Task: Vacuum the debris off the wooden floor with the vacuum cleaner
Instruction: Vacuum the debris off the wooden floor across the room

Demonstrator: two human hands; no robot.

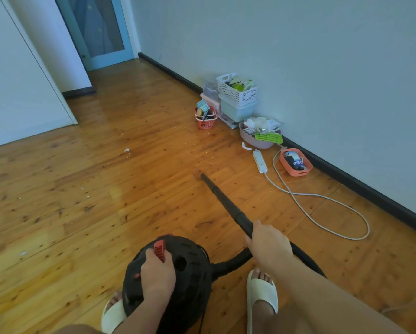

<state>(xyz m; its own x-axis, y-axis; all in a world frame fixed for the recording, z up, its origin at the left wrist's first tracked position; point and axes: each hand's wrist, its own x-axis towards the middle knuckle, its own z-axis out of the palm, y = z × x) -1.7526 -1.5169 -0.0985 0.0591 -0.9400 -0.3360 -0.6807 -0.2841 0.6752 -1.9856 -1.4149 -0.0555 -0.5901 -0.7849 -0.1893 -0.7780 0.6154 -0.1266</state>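
Evidently mid-sweep, the left hand (157,273) grips the vacuum cleaner (178,280) handle, the right hand (268,244) clasps the wand (226,203), which next needs swinging left toward the paper scrap (127,149).

- Single view from my head, wide-angle, facing forward and down over the wooden floor (81,201).
- My left hand (157,273) and right hand (269,247) are nearest, low in frame; the door (101,27) farthest.
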